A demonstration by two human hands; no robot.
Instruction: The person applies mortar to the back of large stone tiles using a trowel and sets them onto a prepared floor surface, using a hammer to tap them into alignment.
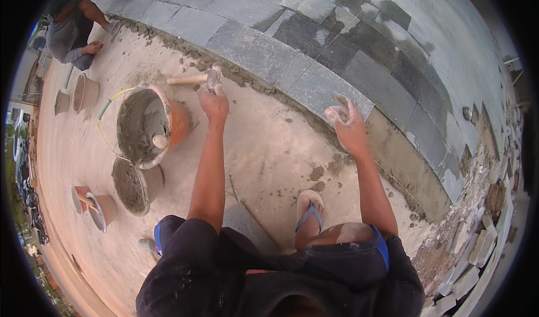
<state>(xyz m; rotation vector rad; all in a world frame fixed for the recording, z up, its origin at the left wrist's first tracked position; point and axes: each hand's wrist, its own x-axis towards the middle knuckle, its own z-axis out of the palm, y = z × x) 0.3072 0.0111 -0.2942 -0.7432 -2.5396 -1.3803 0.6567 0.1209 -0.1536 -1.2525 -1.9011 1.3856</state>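
My left hand (214,105) is closed around a hammer (188,79) close to its mortar-smeared head, and the wooden handle points left. Beyond that hand runs the edge of the laid grey stone slabs (252,50), with wet mortar along it. My right hand (351,127) hovers by the end of an outer slab (328,89). Its fingers are loosely curled, with the index finger apart from the others, and I see nothing in them. Beside it starts a bare mortar bed (407,157), which runs down to the right.
An orange bucket of mortar (179,120) stands left of my arm, near another mortar bucket (154,185) and a small pail (105,211). Another person (73,30) crouches at upper left. Broken stone pieces (477,249) lie at right. A thin string (396,179) crosses the mortar bed.
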